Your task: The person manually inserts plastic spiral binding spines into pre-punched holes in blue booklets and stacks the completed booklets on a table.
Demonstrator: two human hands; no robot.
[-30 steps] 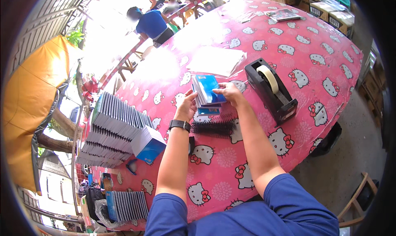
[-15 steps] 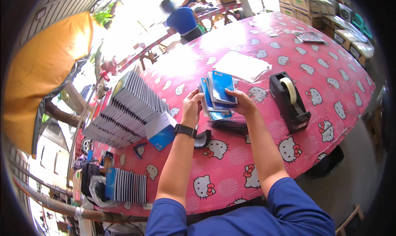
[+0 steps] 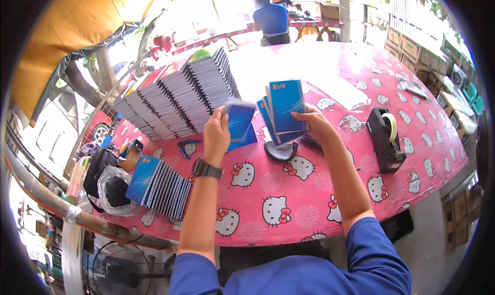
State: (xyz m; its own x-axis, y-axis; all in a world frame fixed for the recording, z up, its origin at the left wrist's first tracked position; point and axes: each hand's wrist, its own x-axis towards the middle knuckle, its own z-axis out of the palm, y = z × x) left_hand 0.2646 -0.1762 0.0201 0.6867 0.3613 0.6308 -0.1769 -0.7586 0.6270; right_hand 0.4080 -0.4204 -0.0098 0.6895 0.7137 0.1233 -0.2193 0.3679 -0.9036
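Note:
My left hand [image 3: 216, 132] grips a blue notebook [image 3: 240, 118], held above another blue notebook [image 3: 249, 137] near the tall stacks. In my right hand [image 3: 315, 123] is a small fanned bunch of blue spiral notebooks [image 3: 286, 107], tilted upright with the thumb across the front cover. A gap separates the two hands. Below the bunch, a black curved object [image 3: 281, 151] with a greyish inside lies on the table; its kind is unclear. Beside it, black spiral coils [image 3: 311, 144] are partly hidden by my right hand and wrist.
Tall stacks of spiral notebooks [image 3: 175, 96] rise at the left, with a row of blue notebooks [image 3: 160, 187] nearer me. A black tape dispenser [image 3: 384, 141] stands right on the pink table cover [image 3: 268, 184]. White sheets [image 3: 340, 91] lie beyond. Two people sit far back.
My hands have moved apart. The left now has one blue notebook near the stacks, while the right keeps the rest of the bunch. The whole view has shifted.

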